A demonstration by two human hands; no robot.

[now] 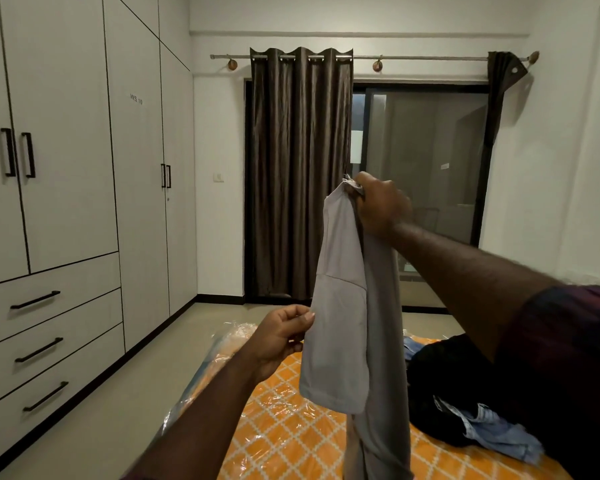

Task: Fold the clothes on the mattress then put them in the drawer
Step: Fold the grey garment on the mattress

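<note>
Mattress point(291, 427) below; two hands point(281, 337) point(378, 206) hold one grey garment point(340, 323)

Matt cloth, shiny plastic wrap
The grey smooth cloth garment point(343, 323) looks matt; the orange patterned mattress point(291, 438) lies under glossy, crinkled clear plastic; the brown pleated curtain point(298, 174) shows a faint sheen.

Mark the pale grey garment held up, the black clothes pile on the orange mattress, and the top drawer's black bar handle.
pale grey garment point(336, 341), head view, its lighter front panel.
black clothes pile point(444, 382), head view, bare black fabric.
top drawer's black bar handle point(35, 300), head view, mid-bar.
</note>
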